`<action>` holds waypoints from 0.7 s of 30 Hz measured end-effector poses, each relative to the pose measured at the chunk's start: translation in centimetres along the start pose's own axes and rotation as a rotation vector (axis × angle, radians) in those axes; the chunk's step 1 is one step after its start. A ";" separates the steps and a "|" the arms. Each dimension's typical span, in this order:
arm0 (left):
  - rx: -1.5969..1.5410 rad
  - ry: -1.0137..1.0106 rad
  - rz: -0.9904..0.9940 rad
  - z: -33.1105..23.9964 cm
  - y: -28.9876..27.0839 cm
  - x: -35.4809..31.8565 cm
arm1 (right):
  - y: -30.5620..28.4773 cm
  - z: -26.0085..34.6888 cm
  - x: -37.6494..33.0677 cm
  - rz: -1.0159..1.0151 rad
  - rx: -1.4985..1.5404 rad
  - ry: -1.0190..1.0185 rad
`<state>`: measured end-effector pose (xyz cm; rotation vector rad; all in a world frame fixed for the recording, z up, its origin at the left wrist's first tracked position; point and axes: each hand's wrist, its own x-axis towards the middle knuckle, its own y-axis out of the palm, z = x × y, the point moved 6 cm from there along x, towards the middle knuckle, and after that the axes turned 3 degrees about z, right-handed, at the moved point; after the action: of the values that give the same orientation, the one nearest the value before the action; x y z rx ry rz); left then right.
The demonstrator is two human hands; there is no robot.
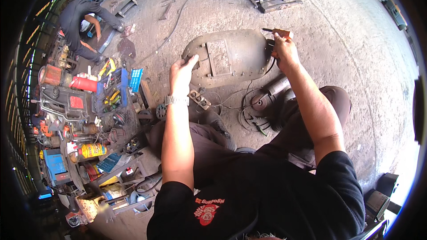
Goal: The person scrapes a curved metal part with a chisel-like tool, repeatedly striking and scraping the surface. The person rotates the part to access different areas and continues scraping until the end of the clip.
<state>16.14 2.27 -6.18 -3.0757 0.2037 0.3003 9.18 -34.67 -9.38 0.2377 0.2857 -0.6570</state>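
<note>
A dull, dirty metal shell (249, 55) with rounded ends lies on the floor in front of me. A raised rectangular frame and small holes show on its face. My left hand (181, 73) is closed on its left edge, thumb on top. Over its right end, my right hand (286, 52) grips an orange tool (282, 33) with a dark pointed tip directed left. Dark parts and a black cable hang below that hand; the tool's exact kind is unclear. The tip appears apart from the shell's face.
An angle grinder (267, 98) and a wooden-looking socket strip (199, 99) lie near my legs among cords. At left are a blue toolbox (112, 90), a red bottle (83, 84) and mixed parts. A co-worker (82, 22) bends at far left. A metal stand (275, 1) sits ahead.
</note>
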 end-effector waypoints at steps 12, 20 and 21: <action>-0.020 -0.030 0.009 0.1 0.0 0.2 | 0.3 0.1 0.8 0.065 0.140 -0.068; -0.271 -0.098 -0.099 -0.1 -1.3 -0.1 | 1.0 1.6 -1.8 0.110 0.159 -0.011; -0.321 -0.110 -0.102 0.4 -1.5 0.6 | 0.4 1.2 -1.0 0.134 0.110 -0.010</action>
<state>16.80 3.70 -6.63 -3.3548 -0.0078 0.5453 8.91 -34.13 -7.87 0.3556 0.2223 -0.5412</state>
